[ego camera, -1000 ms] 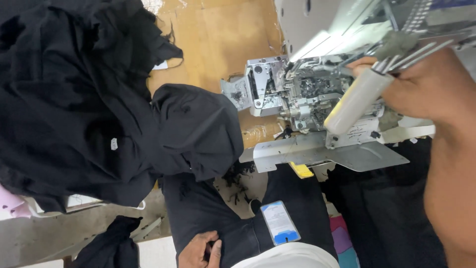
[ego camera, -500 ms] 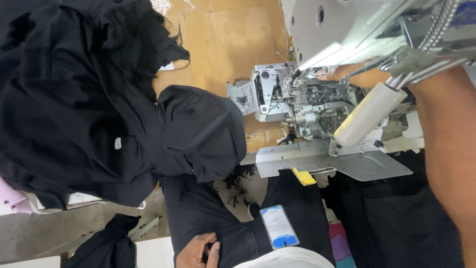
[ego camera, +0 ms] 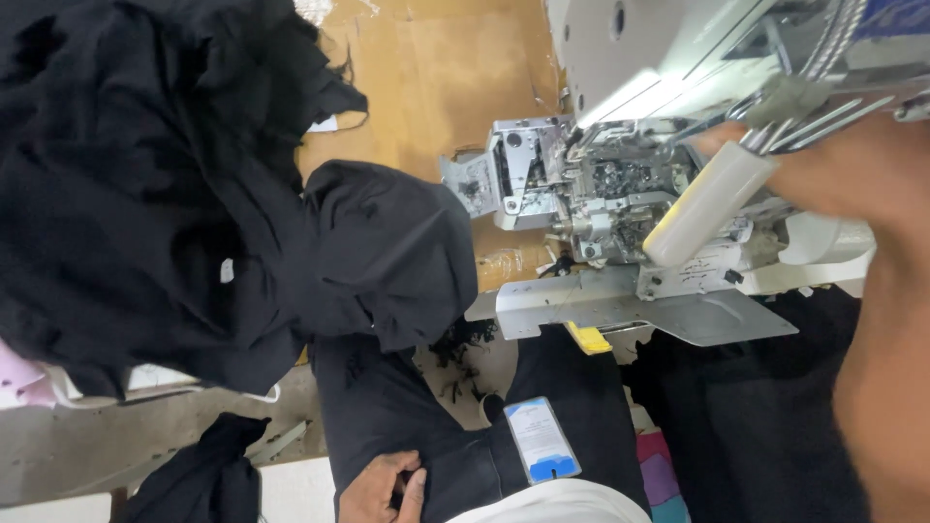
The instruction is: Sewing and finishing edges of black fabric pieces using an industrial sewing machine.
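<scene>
The person sits at an industrial sewing machine (ego camera: 620, 194), its grey head far right and its open mechanism facing the centre of the scene. A flat metal plate (ego camera: 630, 310) juts out below the mechanism, with a small yellow tab (ego camera: 588, 338) at its near edge.

The right hand (ego camera: 833, 169) reaches in from the right, raised to the machine head, and blurs across the picture. It is at a white and pale-yellow cylindrical part (ego camera: 707, 203) that slants down toward the plate; whether the fingers grip it or merely rest against it cannot be told.

The left hand (ego camera: 383, 489) lies at the near edge, low on the person's lap, fingers loosely curled and resting on the dark trousers (ego camera: 407, 426). It holds nothing visible.

A large heap of black fabric (ego camera: 145, 184) fills the left side, one rounded fold hanging toward the centre, just beside the machine's left end. A blue and white tag (ego camera: 542, 441) lies on the lap, right of the left hand. Thread scraps (ego camera: 465, 353) lie on the floor between the knees. Tan board (ego camera: 436, 77) shows at the far centre.
</scene>
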